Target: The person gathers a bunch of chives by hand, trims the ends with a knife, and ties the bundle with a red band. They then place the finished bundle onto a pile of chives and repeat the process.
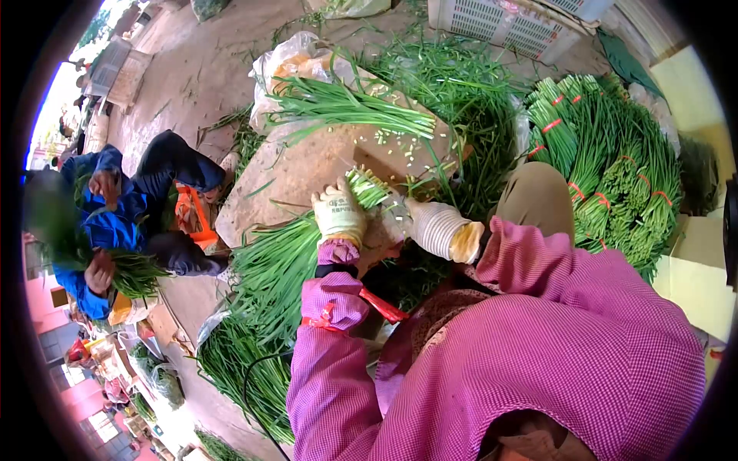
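Observation:
My left hand point(338, 211), in a white printed glove, is closed round a bunch of green chives point(367, 189). The bunch's pale cut ends point right, and its long leaves point(277, 269) trail down to the left. My right hand point(440, 229), in a ribbed white glove, is closed just right of the cut ends. A greyish flat piece that looks like a knife blade point(395, 218) shows between my hands; its handle is hidden in the glove. Behind them, loose chives point(354, 107) lie across a brown board point(307, 165) scattered with pale cut bits.
Banded green bundles point(615, 161) are piled at the right. Loose trimmings point(469, 100) lie behind the board, near a white crate point(507, 27). More chives point(238, 369) lie by my left arm. At the left, a person in blue point(115, 223) sits holding greens.

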The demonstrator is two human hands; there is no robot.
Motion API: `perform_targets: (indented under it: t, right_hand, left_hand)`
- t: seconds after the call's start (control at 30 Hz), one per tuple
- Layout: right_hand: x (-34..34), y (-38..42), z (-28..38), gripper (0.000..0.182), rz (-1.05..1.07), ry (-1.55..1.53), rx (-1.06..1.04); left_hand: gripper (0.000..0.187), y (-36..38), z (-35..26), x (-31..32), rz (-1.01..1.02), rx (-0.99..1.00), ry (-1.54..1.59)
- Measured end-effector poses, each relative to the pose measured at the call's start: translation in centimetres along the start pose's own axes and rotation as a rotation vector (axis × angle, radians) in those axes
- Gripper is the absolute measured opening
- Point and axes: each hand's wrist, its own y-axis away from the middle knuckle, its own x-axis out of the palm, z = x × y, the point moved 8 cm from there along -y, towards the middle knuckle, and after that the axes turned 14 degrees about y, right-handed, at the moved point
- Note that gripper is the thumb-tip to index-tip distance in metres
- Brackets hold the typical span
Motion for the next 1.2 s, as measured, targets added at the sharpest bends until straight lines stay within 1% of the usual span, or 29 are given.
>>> perform_targets:
  t: [0.03,0.07,0.1,0.13,0.2,0.23,0.27,0.33,0.37,0.4,0.47,0.5,0.53,0.6,0.63,0.67,0.7,0.8,0.87,0.9,0.93,1.0,1.03,1.07,1.13,1.17,1.2]
  right_hand:
    - [0.8,-0.8,-0.2,0.049,0.031,0.014,-0.013]
    - [1.8,-1.6,-0.3,0.070,0.060,0.029,-0.027]
    - [2.2,-2.3,-0.2,0.061,0.020,0.041,-0.037]
    - [2.8,-2.8,-0.5,0.061,0.021,0.040,-0.037]
    - [1.5,-2.7,-0.2,0.041,0.058,-0.017,0.036]
    - [1.2,-2.9,-0.2,0.035,0.076,-0.047,0.073]
    - [1.2,-3.7,0.2,0.035,0.078,-0.052,0.074]
    - [2.6,-5.9,0.2,0.033,0.149,0.057,0.098]
    - [3.5,-6.5,-0.2,0.031,0.078,-0.024,0.111]
    - [4.5,-7.1,-0.5,0.031,0.075,-0.022,0.109]
    - [5.8,-6.7,0.6,0.032,0.113,0.236,-0.113]
    - [4.9,-5.6,-1.5,0.032,0.050,-0.215,0.174]
    - [5.0,-4.5,-1.7,0.030,0.074,-0.137,0.176]
    - [9.6,-4.5,-2.7,0.028,-0.014,0.402,-0.237]
    - [6.1,-2.7,-4.3,0.027,-0.092,0.194,-0.035]
    - [2.9,-0.1,-6.0,0.026,-0.163,-0.020,0.169]
    - [4.1,-0.6,-8.5,0.028,-0.318,-0.007,0.226]
    - [2.8,0.5,-8.1,0.029,-0.290,0.048,0.177]
    - [0.5,1.1,-6.7,0.030,-0.273,0.045,0.183]
    - [-0.1,1.0,-6.2,0.031,-0.250,0.037,0.200]
    - [-0.7,0.5,-6.0,0.037,-0.249,0.065,0.203]
    - [-0.4,-2.0,-6.5,0.045,-0.308,0.131,0.181]
    - [-0.5,-2.7,-6.6,0.052,-0.407,0.156,0.131]
    - [-0.6,-3.0,-6.0,0.057,-0.290,0.433,0.178]
    - [-1.9,-2.9,-3.7,0.063,-0.362,0.594,0.062]
    - [-3.3,-2.7,-1.6,0.063,-0.362,0.588,0.025]
    - [-4.6,-2.7,1.0,0.061,-0.406,0.568,-0.097]
  left_hand:
    - [0.099,-0.1,0.1,0.2,-0.012,0.013,-0.018]
    - [0.099,-0.2,0.1,0.2,-0.012,0.013,-0.019]
    - [0.098,-0.2,0.1,0.1,-0.004,0.006,-0.024]
    - [0.097,-0.2,0.1,0.1,0.005,-0.001,-0.028]
    - [0.097,0.0,-0.2,-0.3,-0.008,0.011,-0.011]
    - [0.096,0.1,-0.4,-0.5,-0.024,0.023,0.004]
    - [0.096,0.1,-0.4,-0.5,-0.021,0.024,0.001]
    - [0.096,0.0,-0.3,-0.3,0.032,-0.006,-0.029]
    - [0.096,-0.1,-0.3,-0.4,0.040,-0.019,-0.020]
    - [0.096,-0.1,-0.4,-0.6,0.037,-0.020,-0.020]
    - [0.097,0.3,-0.4,-0.7,0.026,-0.045,0.011]
    - [0.098,0.3,-0.3,-0.7,0.049,-0.054,0.023]
    - [0.098,0.2,-0.5,-1.0,0.040,-0.051,0.018]
    - [0.102,0.8,-0.5,-1.3,0.009,-0.086,0.021]
    - [0.106,0.7,-0.3,-0.8,-0.025,-0.069,0.033]
    - [0.106,0.9,-0.4,-1.0,-0.024,-0.068,0.036]
    - [0.108,1.1,-0.5,-1.0,-0.015,-0.084,0.040]
    - [0.113,1.9,-0.7,-1.3,0.006,-0.125,0.084]
    - [0.117,3.2,-1.6,-3.2,-0.276,-0.027,0.013]
    - [0.117,3.7,-1.9,-2.8,-0.248,-0.006,-0.017]
    - [0.107,5.8,-4.0,-5.1,-0.317,0.062,0.036]
    - [0.094,8.2,-5.7,-4.9,-0.390,0.169,0.070]
    - [0.084,9.7,-6.1,-4.4,-0.377,0.170,0.222]
    - [0.075,11.2,-6.5,-3.9,-0.368,0.167,0.374]
    - [0.057,12.6,-5.0,-0.3,-0.282,0.028,0.987]
    - [0.052,12.7,-4.8,2.1,-0.186,-0.116,1.478]
    - [0.047,13.2,-4.9,3.7,-0.079,-0.261,1.966]
